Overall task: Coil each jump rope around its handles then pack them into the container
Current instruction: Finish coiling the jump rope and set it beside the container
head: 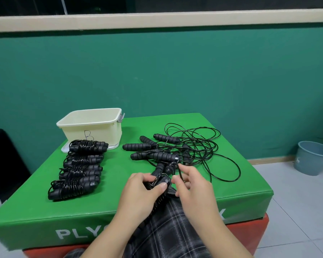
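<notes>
Four coiled jump ropes (78,168) are laid beside the still-unpacked container (93,125), a fifth rope's handles (159,180) are gripped by the left hand (144,190) while its cord (179,174) is pinched by the right hand (192,185), and a tangled pile (179,148) is left on the desk (119,205).

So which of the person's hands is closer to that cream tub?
The left. The left hand lies nearer the cream tub, which stands far-left on the green box; the right hand works farther right, beside the tangled ropes.
</notes>
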A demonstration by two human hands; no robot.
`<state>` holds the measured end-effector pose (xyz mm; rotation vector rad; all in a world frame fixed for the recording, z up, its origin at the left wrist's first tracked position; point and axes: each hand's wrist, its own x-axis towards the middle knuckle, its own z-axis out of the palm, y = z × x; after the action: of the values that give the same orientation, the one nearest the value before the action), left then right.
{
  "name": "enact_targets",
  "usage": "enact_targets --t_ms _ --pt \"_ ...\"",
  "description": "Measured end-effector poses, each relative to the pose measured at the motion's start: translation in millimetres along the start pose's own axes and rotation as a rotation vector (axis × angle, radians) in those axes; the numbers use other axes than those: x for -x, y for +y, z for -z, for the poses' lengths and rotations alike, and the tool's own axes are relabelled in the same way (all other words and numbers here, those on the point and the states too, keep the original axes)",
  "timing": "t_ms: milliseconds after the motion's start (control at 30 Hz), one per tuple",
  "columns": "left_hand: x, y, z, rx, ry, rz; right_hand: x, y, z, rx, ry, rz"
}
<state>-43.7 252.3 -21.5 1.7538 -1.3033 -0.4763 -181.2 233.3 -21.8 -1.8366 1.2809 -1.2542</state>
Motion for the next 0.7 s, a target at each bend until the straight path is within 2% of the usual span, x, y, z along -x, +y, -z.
enact_targets --t_ms 100,167,333,700 --pt "0.2 -0.8 -0.5 0.006 -0.008 0.0 1.1 -3.0 3.4 0.22 -0.031 0.097" --pt "1.3 -1.1 -0.7 0.005 -0.011 -0.005 0.2 -6.7 4.4 0.28 -0.054 0.141" --pt "1.6 -2.5 0.6 0.031 -0.05 -0.015 -2.6 -17.3 2.7 0.403 -0.178 0.066" --pt "4.2 -2.9 -0.8 0.072 -0.041 0.007 -4.4 -28.9 5.6 0.508 -0.256 0.026"
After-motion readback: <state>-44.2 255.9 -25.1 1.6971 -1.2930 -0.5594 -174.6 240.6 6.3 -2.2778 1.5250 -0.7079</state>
